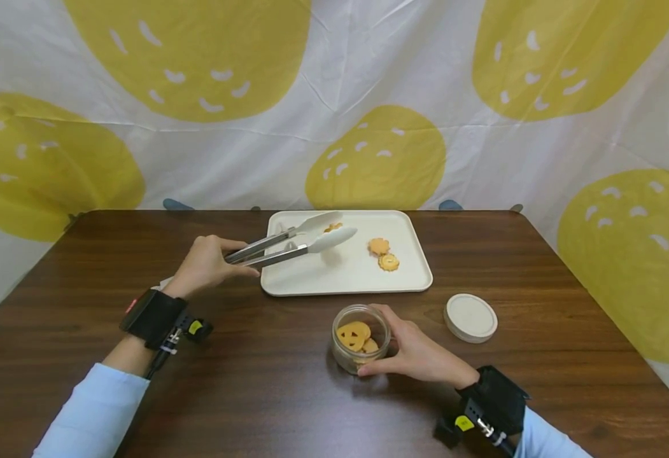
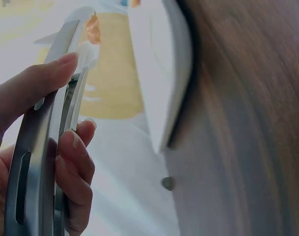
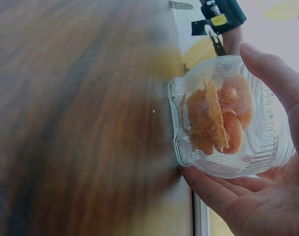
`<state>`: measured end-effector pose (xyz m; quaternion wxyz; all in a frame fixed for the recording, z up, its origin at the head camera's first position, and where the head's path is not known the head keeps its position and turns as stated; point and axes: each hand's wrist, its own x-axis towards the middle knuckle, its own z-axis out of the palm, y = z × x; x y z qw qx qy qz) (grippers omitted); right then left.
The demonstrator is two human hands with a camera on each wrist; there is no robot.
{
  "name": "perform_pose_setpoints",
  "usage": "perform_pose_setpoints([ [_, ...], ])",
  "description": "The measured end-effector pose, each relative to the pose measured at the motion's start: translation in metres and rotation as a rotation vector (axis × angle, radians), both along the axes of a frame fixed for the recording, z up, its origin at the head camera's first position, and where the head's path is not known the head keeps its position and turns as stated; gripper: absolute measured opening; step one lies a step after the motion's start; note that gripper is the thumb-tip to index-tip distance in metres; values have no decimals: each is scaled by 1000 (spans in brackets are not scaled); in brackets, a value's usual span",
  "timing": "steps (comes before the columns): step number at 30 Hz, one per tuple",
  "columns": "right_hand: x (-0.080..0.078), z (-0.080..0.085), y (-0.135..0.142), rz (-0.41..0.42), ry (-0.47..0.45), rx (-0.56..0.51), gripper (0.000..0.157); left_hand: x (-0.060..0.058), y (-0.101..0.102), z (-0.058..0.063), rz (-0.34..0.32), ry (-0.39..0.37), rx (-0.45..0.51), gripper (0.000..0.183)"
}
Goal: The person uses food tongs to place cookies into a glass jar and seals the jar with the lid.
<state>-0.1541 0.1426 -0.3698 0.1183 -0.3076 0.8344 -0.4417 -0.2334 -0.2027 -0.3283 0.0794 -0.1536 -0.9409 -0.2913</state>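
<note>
Your left hand (image 1: 211, 266) pinches the tongs (image 1: 281, 256) between thumb and fingers, their tips apart above the tray (image 1: 323, 282), with a cookie (image 1: 333, 226) showing between them; you cannot tell whether it is gripped. Your right hand (image 1: 411, 350) curls round the right side of the glass jar (image 1: 340, 357), upright on the desk (image 1: 242, 394), nearer you than the tray. Cookies (image 1: 354, 335) lie inside; the white lid (image 1: 471, 316) sits just beyond that hand.
</note>
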Motion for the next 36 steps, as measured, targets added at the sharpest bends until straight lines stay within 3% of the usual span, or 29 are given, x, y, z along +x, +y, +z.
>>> perform_pose_setpoints([
  [10, 0, 3, 0, -6, -2, 3, 79, 36, -7, 27, -86, 80, 26, 56],
  [15, 0, 3, 0, -2, -10, -2, 79, 54, -9, 33, -113, 81, 19, 54],
  [26, 1, 1, 0, -3, 26, 17, 81, 85, -11, 30, -189, 147, 52, 45],
  [36, 1, 0, 0, -1, 29, 9, 81, 95, -6, 13, -234, 167, 82, 42],
])
